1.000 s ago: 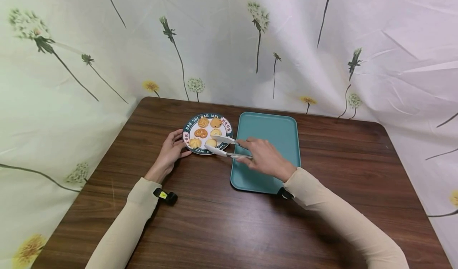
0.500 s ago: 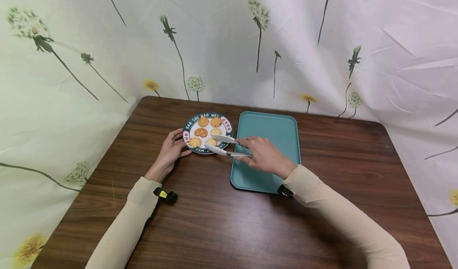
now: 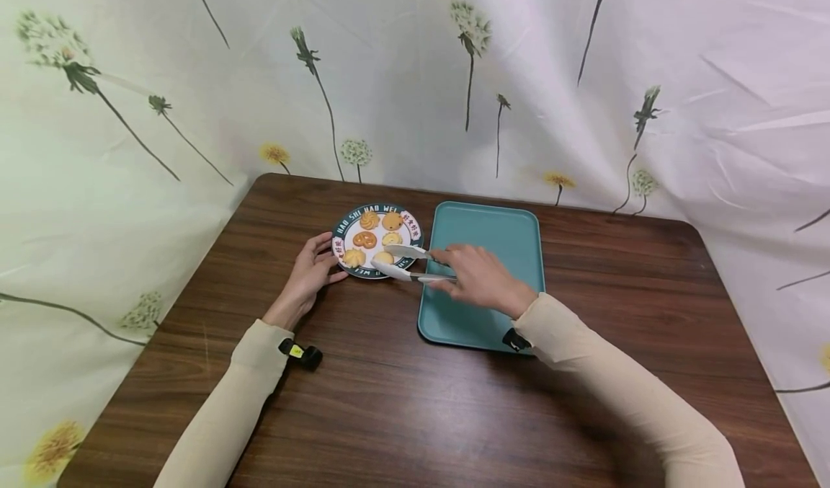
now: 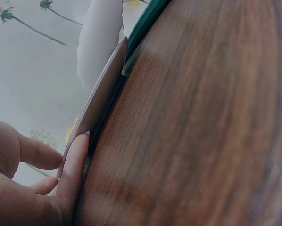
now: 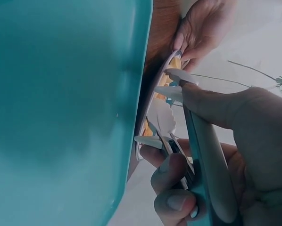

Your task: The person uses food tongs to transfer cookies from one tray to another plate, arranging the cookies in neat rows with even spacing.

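A round plate (image 3: 338, 226) with a dark green lettered rim bears several cookies, one of them pretzel-shaped (image 3: 364, 239). At its left edge my left hand (image 3: 309, 275) holds the rim; the left wrist view shows a finger (image 4: 75, 162) under the tilted-looking plate (image 4: 101, 96). My right hand (image 3: 480, 275) grips metal tongs (image 3: 424, 277) with white tips. The spread tips reach over the plate's right front, one on each side of a pale round cookie (image 3: 383, 257). Whether they touch it cannot be made out.
Right of the plate lies a teal rectangular tray (image 3: 486, 221), partly under my right hand. Both are on a dark wood table (image 3: 363, 416). A white cloth (image 3: 402, 77) with printed dandelions hangs behind the table and along its sides.
My right hand has shifted very slightly toward the back, still gripping the tongs. The plate, the cookies and my left hand stay in place.
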The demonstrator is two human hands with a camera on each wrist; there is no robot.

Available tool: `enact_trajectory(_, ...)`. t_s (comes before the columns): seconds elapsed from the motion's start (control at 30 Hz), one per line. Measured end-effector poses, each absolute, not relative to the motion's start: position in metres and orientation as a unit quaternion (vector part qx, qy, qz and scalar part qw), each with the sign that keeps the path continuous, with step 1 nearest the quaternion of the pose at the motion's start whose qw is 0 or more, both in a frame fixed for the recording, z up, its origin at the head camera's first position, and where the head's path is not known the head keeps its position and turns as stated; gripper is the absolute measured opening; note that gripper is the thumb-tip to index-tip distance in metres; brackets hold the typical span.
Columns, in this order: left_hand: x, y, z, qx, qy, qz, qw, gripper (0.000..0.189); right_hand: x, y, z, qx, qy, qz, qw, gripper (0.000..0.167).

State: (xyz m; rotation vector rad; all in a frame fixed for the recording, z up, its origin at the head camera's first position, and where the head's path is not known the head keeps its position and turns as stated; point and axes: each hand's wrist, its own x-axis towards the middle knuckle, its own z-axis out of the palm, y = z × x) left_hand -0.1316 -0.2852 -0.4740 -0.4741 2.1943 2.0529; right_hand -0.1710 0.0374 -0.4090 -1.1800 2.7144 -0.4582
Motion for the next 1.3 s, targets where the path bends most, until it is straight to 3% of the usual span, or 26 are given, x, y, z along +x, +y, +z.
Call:
enact_trajectory(0.57,-0.132,-0.284,-0.475,-0.153,0.720,0.675,0.048,0.061,-0.172,0.041,-0.411,-0.385,0.906,-0.156,0.083,0.059)
enact_trajectory(1.3,-0.133,-0.283,-0.477,-0.155,0.725,0.670,0.042,0.062,-0.166,0.074,-0.418,-0.349,0.911,-0.216,0.037,0.063)
